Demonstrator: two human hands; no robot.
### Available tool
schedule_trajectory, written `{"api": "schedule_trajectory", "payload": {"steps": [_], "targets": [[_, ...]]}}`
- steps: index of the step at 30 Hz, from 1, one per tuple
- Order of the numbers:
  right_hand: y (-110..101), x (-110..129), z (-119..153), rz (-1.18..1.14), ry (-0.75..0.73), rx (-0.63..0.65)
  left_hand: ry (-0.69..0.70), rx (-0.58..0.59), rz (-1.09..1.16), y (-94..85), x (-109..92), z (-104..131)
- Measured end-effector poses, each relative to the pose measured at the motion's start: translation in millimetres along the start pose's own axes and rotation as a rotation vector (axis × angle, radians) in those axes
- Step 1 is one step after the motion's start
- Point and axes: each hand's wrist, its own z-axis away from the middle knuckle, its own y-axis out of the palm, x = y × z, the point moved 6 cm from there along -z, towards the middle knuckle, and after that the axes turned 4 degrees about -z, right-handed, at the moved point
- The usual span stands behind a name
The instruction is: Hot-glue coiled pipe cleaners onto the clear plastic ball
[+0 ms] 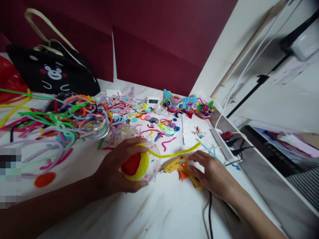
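Observation:
A clear plastic ball point(154, 156) is held in my left hand point(122, 162), its fingers wrapped round the side. On the near face of the ball is a red patch point(131, 164) ringed by fuzzy yellow pipe cleaner point(144, 166). From its top a loose yellow strand point(174, 154) runs out to the right. My right hand point(209, 169) is at the back of a yellow hot glue gun point(174, 164), fingers and thumb apart beside its handle. The gun lies on the table with a small orange light lit and its metal nozzle pointing towards the ball.
Tangled colourful pipe cleaners point(62, 116) cover the left side, with a clear dish point(94, 127) among them. Several decorated animal heads point(174, 103) sit at the back beside a small digital clock point(153, 100). A power strip point(223, 146) lies right; a black bag point(53, 71) stands back left.

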Motion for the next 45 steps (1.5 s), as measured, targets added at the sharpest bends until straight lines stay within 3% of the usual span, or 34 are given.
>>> {"api": "schedule_trajectory", "payload": {"steps": [2, 6, 13, 19, 24, 29, 35, 38, 45], "targets": [[6.8, -3.8, 9.9, 0.123, 0.058, 0.072, -0.029, 0.001, 0.021, 0.6, 2.1, 0.5], [20.3, -11.7, 25.4, 0.134, 0.180, 0.225, -0.049, -0.007, 0.053, 0.8, 2.6, 0.7], [25.4, -14.8, 28.6, 0.008, 0.258, 0.231, -0.072, -0.003, 0.050, 1.2, 2.0, 1.1], [21.3, -18.0, 35.0, -0.330, 0.300, 0.215, -0.177, 0.028, -0.005, 2.6, 8.8, 3.8], [4.4, -11.7, 46.3, -0.611, 0.267, 0.081, -0.181, 0.014, -0.041, 1.3, 9.7, 4.4], [-12.5, -10.0, 61.6, -0.672, 0.265, -0.181, -0.149, 0.008, -0.050, 2.0, 9.6, 4.6], [-11.5, 0.3, 62.9, -0.794, 0.254, -0.404, -0.118, 0.013, -0.031, 1.7, 4.7, 3.0], [-7.4, 11.1, 52.9, -0.848, 0.191, -0.439, -0.122, 0.008, -0.025, 1.6, 3.6, 2.6], [-0.8, 23.2, 34.8, -0.747, 0.169, -0.357, -0.085, -0.019, -0.017, 4.2, 5.0, 4.4]]}}
